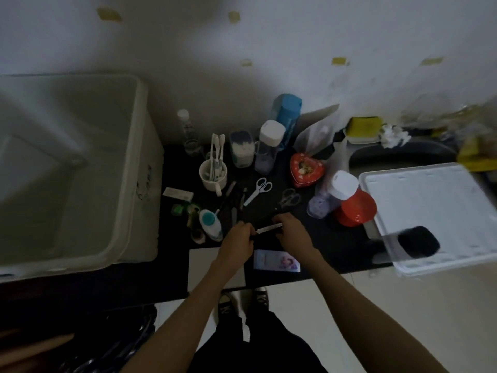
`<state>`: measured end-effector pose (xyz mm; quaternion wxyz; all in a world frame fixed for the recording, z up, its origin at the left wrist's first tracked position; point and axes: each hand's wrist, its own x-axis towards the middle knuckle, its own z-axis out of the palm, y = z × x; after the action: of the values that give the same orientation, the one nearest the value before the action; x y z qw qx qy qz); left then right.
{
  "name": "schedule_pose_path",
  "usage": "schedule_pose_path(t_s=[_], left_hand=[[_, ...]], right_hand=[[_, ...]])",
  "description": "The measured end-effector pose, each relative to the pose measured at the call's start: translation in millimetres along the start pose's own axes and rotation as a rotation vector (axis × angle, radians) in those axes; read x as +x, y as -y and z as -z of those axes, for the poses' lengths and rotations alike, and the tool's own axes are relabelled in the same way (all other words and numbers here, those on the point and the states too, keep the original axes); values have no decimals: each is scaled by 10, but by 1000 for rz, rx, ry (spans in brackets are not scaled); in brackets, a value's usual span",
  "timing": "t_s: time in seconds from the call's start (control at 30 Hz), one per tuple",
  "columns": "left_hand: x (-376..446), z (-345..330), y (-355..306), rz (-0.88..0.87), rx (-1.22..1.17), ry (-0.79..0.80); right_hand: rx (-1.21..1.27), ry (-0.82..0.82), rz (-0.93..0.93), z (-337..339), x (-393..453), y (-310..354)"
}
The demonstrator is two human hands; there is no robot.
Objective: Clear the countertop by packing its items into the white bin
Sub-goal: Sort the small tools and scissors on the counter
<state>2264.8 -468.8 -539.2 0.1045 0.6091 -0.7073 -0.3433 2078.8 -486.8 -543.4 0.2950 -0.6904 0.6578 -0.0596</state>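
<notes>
Both forearms reach in from below, and the hands meet low over the dark surface [336,238]. Left hand [238,239] and right hand [291,230] each curl their fingers round one end of a slim metal tool [269,228], which spans the gap between them; whether it is a nail file, tweezers or a small blade is too blurred to tell.

Well off to the left of the left hand sits the white bin [134,157], its mouth open and nothing visible inside. Just beyond the hands lie white scissors [258,190] and a darker pair [289,197]. Farther out stands a mug [212,175] of toothbrushes. Close by the left hand lies a small bottle with a teal cap [211,223]. To the right of the right hand stand a white-capped jar [332,193] and a red container [355,208]. A printed card [277,261] lies just under the wrists.

The packing looks barely begun, and the risks are plain. If that tool has an edge, gripping both ends invites a nick. Passing it to one hand could let it slip among the clutter. Carrying it left means sweeping past the teal-capped bottle and the mug, and a careless wrist would topple either. Dim light makes misjudging easier.
</notes>
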Motion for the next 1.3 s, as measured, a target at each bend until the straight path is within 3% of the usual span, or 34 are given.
schedule_pose_path(t_s=[0.27, 0.53, 0.8, 1.07, 1.17, 1.3], left_hand=[[313, -200, -119, -13, 141, 23], [483, -438, -251, 88, 398, -26], [615, -340, -329, 128, 336, -22], [591, -62, -238, 174, -15, -134], [509, 131, -206, 294, -403, -159], [403, 250, -231, 521, -1057, -211]], right_hand=[[-67, 54, -16, 8, 156, -324], [-49, 47, 130, 19, 301, -538], [98, -10, 139, 64, 401, -614], [285, -159, 103, 217, 482, -433], [341, -198, 63, 208, 564, -366], [260, -116, 10, 190, 764, -345]])
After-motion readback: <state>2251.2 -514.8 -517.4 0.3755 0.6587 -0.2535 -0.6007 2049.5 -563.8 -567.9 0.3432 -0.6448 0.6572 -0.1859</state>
